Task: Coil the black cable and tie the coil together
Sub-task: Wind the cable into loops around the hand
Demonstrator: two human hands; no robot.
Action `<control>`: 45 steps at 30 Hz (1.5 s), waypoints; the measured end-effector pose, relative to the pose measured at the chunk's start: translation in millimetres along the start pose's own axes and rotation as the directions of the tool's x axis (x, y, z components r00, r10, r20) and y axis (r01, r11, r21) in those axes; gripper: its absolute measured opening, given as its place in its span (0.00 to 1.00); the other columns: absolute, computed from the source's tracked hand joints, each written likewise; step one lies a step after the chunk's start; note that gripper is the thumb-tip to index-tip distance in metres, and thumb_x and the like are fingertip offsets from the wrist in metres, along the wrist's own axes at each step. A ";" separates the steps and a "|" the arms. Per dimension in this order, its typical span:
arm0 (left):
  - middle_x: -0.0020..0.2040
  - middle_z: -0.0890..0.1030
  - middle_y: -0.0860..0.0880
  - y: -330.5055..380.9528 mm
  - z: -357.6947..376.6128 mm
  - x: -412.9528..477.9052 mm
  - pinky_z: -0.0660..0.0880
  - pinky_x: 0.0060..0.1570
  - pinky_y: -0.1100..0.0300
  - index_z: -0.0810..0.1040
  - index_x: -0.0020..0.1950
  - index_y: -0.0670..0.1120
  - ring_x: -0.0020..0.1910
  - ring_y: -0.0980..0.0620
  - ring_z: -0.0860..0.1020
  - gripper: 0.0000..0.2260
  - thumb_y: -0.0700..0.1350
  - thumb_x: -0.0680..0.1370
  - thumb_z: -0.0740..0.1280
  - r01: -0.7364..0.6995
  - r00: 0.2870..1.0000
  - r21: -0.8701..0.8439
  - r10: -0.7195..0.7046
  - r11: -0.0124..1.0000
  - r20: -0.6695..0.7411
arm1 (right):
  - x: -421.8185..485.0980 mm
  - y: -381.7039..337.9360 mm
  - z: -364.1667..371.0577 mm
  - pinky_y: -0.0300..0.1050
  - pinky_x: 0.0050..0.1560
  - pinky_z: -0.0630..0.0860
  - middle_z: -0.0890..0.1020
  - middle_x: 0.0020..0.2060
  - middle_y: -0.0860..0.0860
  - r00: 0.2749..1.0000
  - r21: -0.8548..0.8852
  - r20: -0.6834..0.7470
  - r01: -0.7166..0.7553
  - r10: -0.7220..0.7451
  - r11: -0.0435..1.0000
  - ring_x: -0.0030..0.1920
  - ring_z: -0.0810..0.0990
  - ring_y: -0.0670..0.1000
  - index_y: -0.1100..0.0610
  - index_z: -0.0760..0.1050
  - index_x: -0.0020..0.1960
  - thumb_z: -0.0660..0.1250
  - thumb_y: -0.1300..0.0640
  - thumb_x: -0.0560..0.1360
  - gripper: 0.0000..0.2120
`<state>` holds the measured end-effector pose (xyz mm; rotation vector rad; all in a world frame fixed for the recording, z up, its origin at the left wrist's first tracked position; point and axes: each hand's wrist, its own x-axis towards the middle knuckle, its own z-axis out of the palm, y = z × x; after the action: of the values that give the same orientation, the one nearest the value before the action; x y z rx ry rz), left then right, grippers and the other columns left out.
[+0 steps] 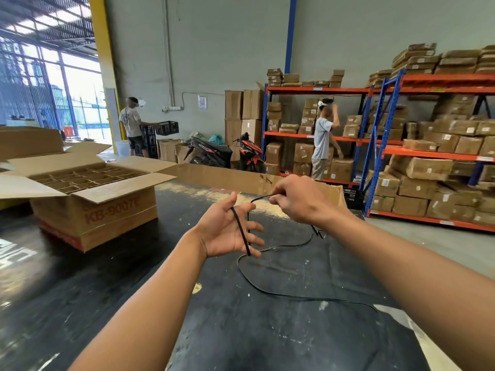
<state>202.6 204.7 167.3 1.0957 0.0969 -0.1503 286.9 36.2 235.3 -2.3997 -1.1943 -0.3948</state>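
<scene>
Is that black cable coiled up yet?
Barely: one strand crosses the left hand; the rest of the black cable trails loose across the table.

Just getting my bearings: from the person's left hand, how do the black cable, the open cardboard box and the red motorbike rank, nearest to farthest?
1. The cable: draped across the open palm of the left hand, touching it.
2. The cardboard box: on the table, off to the left.
3. The red motorbike: far back, by the wall.

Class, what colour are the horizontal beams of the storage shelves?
The beams are orange, seen best in the head view.
</scene>
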 end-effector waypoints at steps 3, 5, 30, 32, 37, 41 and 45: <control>0.77 0.51 0.30 7.5 1.7 1.8 0.58 0.64 0.25 0.51 0.80 0.54 0.71 0.22 0.59 0.31 0.65 0.80 0.49 -0.055 0.998 -0.031 0.055 0.998 -0.002 | -13.7 -3.9 10.3 0.49 0.43 0.78 0.85 0.37 0.50 0.999 0.130 0.032 0.009 -0.013 0.991 0.39 0.81 0.50 0.54 0.84 0.43 0.67 0.54 0.78 0.09; 0.77 0.52 0.29 13.0 0.8 1.4 0.58 0.63 0.25 0.50 0.80 0.55 0.70 0.20 0.58 0.30 0.65 0.80 0.48 -0.086 0.996 -0.029 0.087 0.996 0.015 | -24.7 -3.8 16.5 0.46 0.39 0.73 0.82 0.33 0.48 0.997 0.181 0.081 -0.021 0.006 0.983 0.35 0.79 0.49 0.51 0.80 0.37 0.67 0.54 0.78 0.11; 0.78 0.54 0.32 -3.3 26.2 -23.5 0.60 0.62 0.28 0.54 0.76 0.68 0.74 0.24 0.52 0.26 0.69 0.79 0.45 0.010 0.838 0.043 -0.032 0.999 0.545 | -28.2 53.8 54.7 0.43 0.46 0.76 0.84 0.38 0.41 0.948 0.193 0.318 -0.030 -0.033 0.981 0.42 0.83 0.41 0.50 0.84 0.45 0.68 0.59 0.76 0.07; 0.79 0.52 0.32 -8.4 28.3 -23.7 0.59 0.62 0.25 0.54 0.76 0.69 0.74 0.23 0.51 0.26 0.70 0.78 0.45 0.060 0.828 0.094 -0.102 0.994 0.551 | -14.6 58.9 39.5 0.44 0.46 0.76 0.83 0.40 0.44 0.964 0.079 0.267 -0.007 -0.015 0.997 0.43 0.82 0.46 0.50 0.84 0.46 0.67 0.61 0.76 0.09; 0.79 0.50 0.32 -24.4 32.1 -16.7 0.47 0.64 0.25 0.56 0.76 0.68 0.74 0.23 0.49 0.26 0.70 0.78 0.46 0.166 0.816 0.154 -0.223 0.974 0.533 | 8.5 54.5 0.3 0.45 0.46 0.79 0.85 0.41 0.47 0.987 -0.015 0.163 -0.001 0.004 1.000 0.44 0.83 0.49 0.53 0.85 0.47 0.67 0.59 0.77 0.07; 0.78 0.53 0.32 -30.4 30.0 -4.4 0.61 0.61 0.25 0.59 0.75 0.69 0.73 0.23 0.55 0.26 0.70 0.77 0.47 0.170 0.868 0.157 -0.223 0.973 0.443 | 11.9 37.6 -20.9 0.54 0.53 0.79 0.87 0.45 0.48 0.997 -0.108 0.075 0.005 0.004 0.994 0.47 0.83 0.52 0.50 0.85 0.46 0.69 0.55 0.76 0.06; 0.76 0.57 0.31 -27.1 19.8 8.5 0.63 0.59 0.24 0.63 0.74 0.67 0.68 0.22 0.64 0.27 0.71 0.76 0.49 0.130 0.941 0.044 -0.137 0.991 0.308 | 3.9 24.1 -23.7 0.56 0.50 0.80 0.87 0.44 0.50 1.000 -0.068 -0.017 0.000 -0.002 0.998 0.44 0.83 0.54 0.53 0.85 0.45 0.69 0.55 0.76 0.06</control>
<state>206.5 174.3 151.2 1.0765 -0.1140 -0.4452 307.2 14.3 251.6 -2.4486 -1.1927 -0.4629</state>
